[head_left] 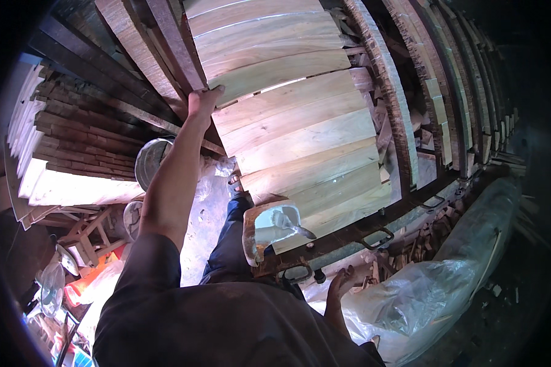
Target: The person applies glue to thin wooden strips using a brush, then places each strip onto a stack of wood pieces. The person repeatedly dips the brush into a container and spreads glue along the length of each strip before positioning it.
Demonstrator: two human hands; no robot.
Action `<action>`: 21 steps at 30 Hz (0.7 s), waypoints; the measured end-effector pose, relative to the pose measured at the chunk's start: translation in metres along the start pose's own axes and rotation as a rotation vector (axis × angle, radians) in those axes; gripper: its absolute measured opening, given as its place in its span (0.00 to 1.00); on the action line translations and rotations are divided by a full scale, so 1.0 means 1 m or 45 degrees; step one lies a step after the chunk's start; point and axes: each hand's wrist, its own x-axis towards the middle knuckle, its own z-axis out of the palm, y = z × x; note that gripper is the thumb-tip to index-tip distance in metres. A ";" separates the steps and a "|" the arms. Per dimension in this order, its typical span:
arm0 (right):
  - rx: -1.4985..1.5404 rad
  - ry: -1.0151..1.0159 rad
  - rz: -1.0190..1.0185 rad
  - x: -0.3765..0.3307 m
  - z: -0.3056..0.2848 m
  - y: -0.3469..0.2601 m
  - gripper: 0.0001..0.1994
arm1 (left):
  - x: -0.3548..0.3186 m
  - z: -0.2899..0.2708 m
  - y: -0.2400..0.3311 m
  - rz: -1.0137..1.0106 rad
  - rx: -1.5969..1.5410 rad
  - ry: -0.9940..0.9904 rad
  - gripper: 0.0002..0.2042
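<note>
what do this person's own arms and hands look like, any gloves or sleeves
The left hand and right hand both look bare, with no glove visible. The left sleeve is dark and short, ending near the elbow, and matches the dark top. No watch or band shows on the left forearm. The right sleeve can't be made out clearly.

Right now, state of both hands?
Left hand: on the left end of a pale wooden board; grip cannot be told.
Right hand: open, fingers loosely curled, nothing visible in it.
</note>
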 end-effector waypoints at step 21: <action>0.165 -0.402 0.363 0.012 0.041 -0.029 0.15 | -0.010 0.012 -0.022 0.511 0.858 0.460 0.30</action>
